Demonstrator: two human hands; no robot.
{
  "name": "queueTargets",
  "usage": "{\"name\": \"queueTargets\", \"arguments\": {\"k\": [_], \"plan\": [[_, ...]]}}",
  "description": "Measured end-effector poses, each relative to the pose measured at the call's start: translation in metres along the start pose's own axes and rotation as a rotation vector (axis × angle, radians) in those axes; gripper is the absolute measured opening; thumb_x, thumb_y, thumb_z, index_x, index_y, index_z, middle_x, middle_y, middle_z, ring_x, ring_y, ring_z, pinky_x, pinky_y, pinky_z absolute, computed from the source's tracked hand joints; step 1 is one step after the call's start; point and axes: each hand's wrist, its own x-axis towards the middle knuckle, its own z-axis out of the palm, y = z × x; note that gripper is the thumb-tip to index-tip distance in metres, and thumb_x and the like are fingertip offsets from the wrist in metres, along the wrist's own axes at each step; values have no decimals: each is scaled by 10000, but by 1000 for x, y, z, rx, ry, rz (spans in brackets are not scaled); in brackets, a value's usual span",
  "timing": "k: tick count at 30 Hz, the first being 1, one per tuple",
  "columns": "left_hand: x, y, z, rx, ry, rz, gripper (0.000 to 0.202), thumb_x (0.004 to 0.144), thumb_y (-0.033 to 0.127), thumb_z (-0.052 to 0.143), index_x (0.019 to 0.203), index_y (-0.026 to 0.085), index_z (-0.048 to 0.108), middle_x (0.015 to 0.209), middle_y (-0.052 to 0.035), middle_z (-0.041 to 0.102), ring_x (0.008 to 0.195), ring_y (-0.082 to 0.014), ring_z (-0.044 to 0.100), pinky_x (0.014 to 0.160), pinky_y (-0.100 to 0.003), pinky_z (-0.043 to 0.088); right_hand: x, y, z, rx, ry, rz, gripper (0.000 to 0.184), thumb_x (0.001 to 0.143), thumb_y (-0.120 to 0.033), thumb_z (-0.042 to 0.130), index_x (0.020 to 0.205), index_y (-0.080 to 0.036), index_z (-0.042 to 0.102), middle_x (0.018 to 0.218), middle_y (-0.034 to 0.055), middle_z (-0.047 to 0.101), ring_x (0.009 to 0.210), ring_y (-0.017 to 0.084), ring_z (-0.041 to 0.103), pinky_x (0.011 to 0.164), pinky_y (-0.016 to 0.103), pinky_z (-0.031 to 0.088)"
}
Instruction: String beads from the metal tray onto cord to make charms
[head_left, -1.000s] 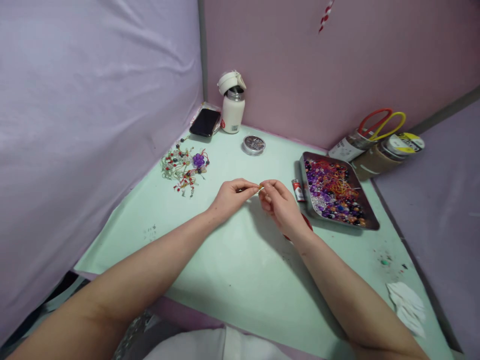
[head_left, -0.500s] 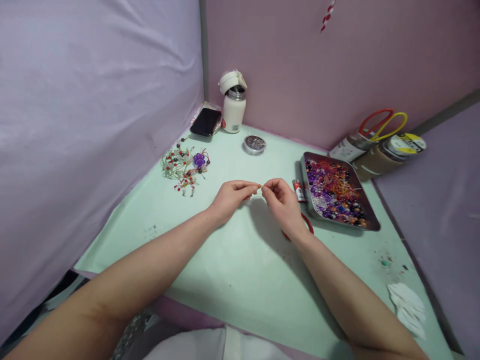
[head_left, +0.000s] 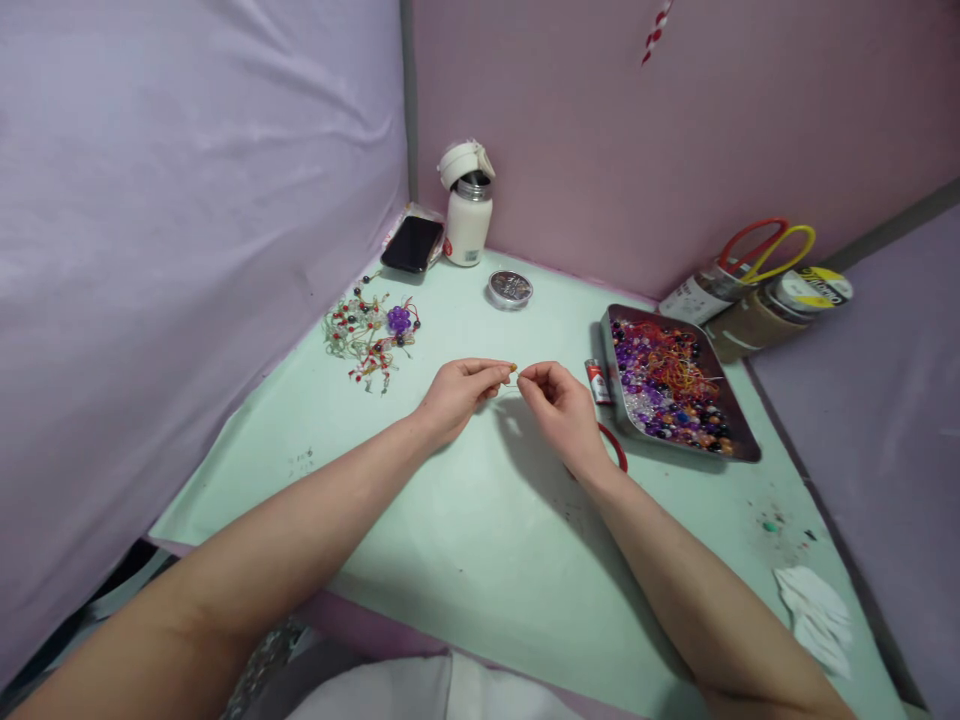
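Over the middle of the table, my left hand [head_left: 463, 395] is closed, with a small amber bead [head_left: 514, 368] pinched at its thumb and fingertips. A thin pale cord [head_left: 511, 387] shows by the bead, in the small gap between both hands. My right hand [head_left: 559, 400] is closed in a pinch just right of the bead, its fingertips on the cord. How the cord runs inside the fingers is hidden. Beneath the right wrist lie scissors with a red handle [head_left: 616, 448], partly covered.
A metal tray [head_left: 742, 450] of mixed beads and cords stands at right, a red lighter [head_left: 597, 382] beside it. Beaded strings [head_left: 367, 330] lie at left. Behind are a spool [head_left: 510, 289], a phone [head_left: 412, 244], a white bottle [head_left: 469, 225] and jars [head_left: 765, 310].
Both hands have shifted slightly left. The bead now sits at the left fingertips, and the right fingers have turned a little lower beside it.
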Motion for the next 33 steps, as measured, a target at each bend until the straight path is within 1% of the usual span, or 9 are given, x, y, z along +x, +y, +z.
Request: {"name": "queueTargets", "arguments": {"k": [5,11,16,20,22,24,26,29,33], "plan": [[0,-2,1,-113,-34,-43,169,652,238,735,763,113,714,688,-9,604,610,-56,465,620,-227,378,-2,-8,-3,-100,-113,-88,115,829,-282,544,753,-200,573,701,-7,571,620,127,473,600,266,377],[3,4,0,-267,-24,-163,89,682,148,706,745,85,705,713,-32,602,635,-40,496,586,-169,402,0,-3,-5,-107,-7,-33,118,827,-292,546,754,-201,564,668,-20,548,588,120,451,576,265,363],[5,4,-2,-300,-40,-215,73,704,142,688,753,88,695,710,-30,600,637,-41,504,588,-168,412,0,0,-4,-94,3,-20,130,826,-308,549,754,-201,569,667,-19,547,588,120,456,567,266,358],[4,3,-2,-241,-64,-193,115,660,178,737,717,101,673,695,-16,583,615,-42,479,566,-177,392,1,1,-4,-71,-1,-28,119,822,-305,557,772,-197,571,673,-17,541,591,119,451,578,266,367],[3,3,-2,-175,-75,-166,163,639,220,762,728,117,673,700,-6,571,621,-49,472,551,-179,371,2,2,-4,-39,0,-34,115,826,-301,558,875,-201,587,684,-22,526,598,119,453,583,264,372],[1,3,-1,-104,-76,-141,203,623,263,777,750,140,678,737,-4,577,650,-58,480,557,-185,355,3,4,-5,-31,-4,-59,178,833,-288,553,990,-212,585,717,-19,516,618,121,457,590,262,377],[-1,4,0,-47,-83,-123,217,616,288,779,763,160,684,793,-7,597,687,-68,492,582,-197,350,4,6,-6,-59,-9,-105,203,838,-273,550,1031,-221,589,768,-9,517,633,119,456,600,263,382],[-2,4,1,24,-119,-80,191,635,307,755,752,171,689,819,-7,609,710,-83,494,621,-225,344,4,6,-6,-108,-8,-157,144,842,-265,552,965,-218,610,811,3,515,644,116,460,606,267,385],[-1,3,1,107,-129,19,140,668,295,712,731,173,682,779,1,600,693,-94,478,647,-249,336,3,3,-6,-149,20,-171,59,838,-246,560,810,-200,585,777,3,524,650,121,471,608,270,383]]}}
